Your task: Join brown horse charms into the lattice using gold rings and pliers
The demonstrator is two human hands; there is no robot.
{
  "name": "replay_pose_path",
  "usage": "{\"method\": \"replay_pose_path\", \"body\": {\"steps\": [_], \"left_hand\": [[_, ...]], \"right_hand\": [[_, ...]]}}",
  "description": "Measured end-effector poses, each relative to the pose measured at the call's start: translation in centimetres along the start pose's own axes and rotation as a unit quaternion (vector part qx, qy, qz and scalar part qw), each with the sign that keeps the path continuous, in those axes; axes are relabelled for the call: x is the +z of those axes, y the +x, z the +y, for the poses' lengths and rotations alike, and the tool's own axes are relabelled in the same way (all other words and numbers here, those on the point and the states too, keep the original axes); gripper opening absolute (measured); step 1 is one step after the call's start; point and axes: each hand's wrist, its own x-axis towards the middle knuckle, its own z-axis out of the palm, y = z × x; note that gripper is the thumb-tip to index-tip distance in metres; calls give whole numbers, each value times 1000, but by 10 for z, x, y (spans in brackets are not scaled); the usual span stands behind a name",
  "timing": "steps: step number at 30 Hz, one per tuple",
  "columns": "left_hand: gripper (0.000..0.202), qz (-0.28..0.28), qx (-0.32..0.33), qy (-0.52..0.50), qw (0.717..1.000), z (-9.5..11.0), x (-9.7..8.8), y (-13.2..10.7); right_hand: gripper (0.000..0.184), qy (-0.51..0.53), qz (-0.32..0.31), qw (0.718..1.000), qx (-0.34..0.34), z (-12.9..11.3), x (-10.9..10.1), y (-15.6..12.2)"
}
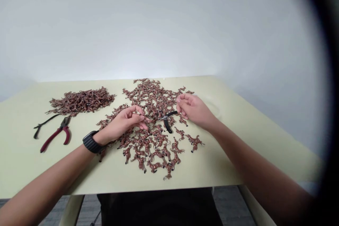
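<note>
My left hand, with a dark watch on its wrist, is closed in a pinch over a wide spread of small brown animal figures. One brown figure shows at its fingertips. To the right, my right hand has its fingers curled and thumb pressed to them; what they hold, if anything, is hidden. Small black-handled pliers lie on the figures between my hands, jaws pointing left. One handle reaches the right fingers; I cannot tell whether they touch it.
A denser heap of brown figures lies at the back left of the pale table. In front of it are red-handled pliers and a thin black tool. A plain wall stands behind the table.
</note>
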Motion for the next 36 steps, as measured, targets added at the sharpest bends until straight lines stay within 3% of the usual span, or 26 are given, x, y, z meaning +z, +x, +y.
{"method": "replay_pose_path", "body": {"steps": [8,13,16,23,27,34,36], "left_hand": [[22,23,-28,-115,993,-11,34,-2],[17,74,16,-43,996,-16,39,-4],[18,100,11,-16,995,-16,39,-5],[21,67,-25,-109,991,-13,41,-5],[21,58,-28,-136,989,-16,43,-7],[25,115,12,31,993,-22,49,-7],[26,108,4,57,993,-22,51,-8]], "right_hand": [[24,-22,-81,996,-36,-6,39,-22],[22,-45,-97,993,-50,2,52,-25],[20,-38,-103,993,-51,4,54,-25],[17,-89,-32,990,-105,-2,51,-26],[14,-107,-32,984,-141,-6,52,-29],[14,-122,-51,978,-160,-3,59,-34],[14,-125,-55,977,-164,-1,60,-34]]}}
